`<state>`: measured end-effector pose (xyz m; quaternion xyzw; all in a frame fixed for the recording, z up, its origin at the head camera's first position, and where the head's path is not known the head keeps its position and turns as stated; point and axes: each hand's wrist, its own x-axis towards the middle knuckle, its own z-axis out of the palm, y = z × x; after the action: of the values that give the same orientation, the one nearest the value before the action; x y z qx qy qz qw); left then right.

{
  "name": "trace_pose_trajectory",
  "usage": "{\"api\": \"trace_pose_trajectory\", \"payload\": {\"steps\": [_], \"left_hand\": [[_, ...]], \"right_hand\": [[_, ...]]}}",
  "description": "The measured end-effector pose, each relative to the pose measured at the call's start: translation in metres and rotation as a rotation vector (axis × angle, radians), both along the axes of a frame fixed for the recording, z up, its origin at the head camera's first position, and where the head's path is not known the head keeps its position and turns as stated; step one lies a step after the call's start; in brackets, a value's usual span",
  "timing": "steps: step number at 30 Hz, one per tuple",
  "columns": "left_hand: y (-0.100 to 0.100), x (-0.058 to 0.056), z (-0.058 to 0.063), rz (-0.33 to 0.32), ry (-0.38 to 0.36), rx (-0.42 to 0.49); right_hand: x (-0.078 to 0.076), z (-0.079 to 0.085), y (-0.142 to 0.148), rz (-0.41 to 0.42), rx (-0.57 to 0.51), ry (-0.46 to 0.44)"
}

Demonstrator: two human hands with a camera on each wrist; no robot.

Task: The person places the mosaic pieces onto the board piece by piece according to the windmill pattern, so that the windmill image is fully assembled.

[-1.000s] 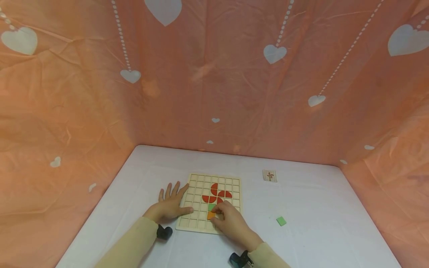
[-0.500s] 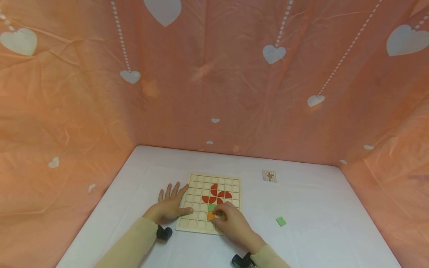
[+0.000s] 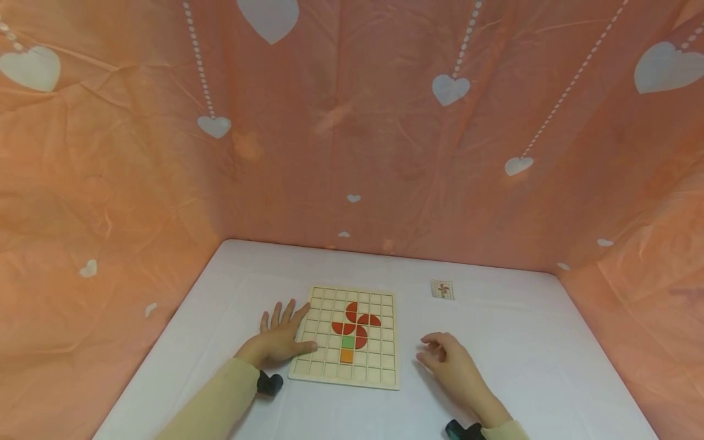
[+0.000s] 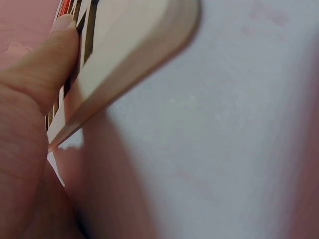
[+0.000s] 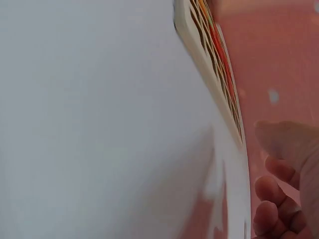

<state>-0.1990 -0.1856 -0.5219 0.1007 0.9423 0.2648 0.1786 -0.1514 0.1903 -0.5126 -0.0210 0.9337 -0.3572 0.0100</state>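
Note:
A pale wooden grid board [image 3: 388,360] lies on the table in the head view. Red quarter-circle tiles [image 3: 360,337] form a pinwheel in its cells, with a green square tile [image 3: 348,342] and an orange square tile [image 3: 346,356] in a column below. My left hand [image 3: 277,339] rests fingers spread at the board's left edge, thumb lying over the frame; the left wrist view shows the thumb [image 4: 47,62] on the board. My right hand [image 3: 453,373] is off the board's right side, fingers loosely bent; no tile shows between thumb and fingers [image 5: 269,191].
A small card [image 3: 442,289] printed with a pinwheel on a grid lies at the back right of the white table [image 3: 528,342]. An orange cloth [image 3: 385,153] with white hearts hangs around the table's back and sides.
My right hand has left the board and moved right, baring the lower red and orange tiles. It now covers the spot where a loose green tile lay. The left hand stays put.

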Motion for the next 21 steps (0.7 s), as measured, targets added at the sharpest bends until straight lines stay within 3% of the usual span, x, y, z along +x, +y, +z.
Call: {"api": "trace_pose_trajectory", "payload": {"steps": [10,21], "left_hand": [[0.000,0.001,-0.001,0.003,0.004,0.019],[0.000,0.001,0.000,0.008,0.001,0.019]], "right_hand": [[0.016,0.004,0.064,-0.144,0.032,-0.049],[0.026,0.001,0.074,-0.154,0.050,-0.109]]}}
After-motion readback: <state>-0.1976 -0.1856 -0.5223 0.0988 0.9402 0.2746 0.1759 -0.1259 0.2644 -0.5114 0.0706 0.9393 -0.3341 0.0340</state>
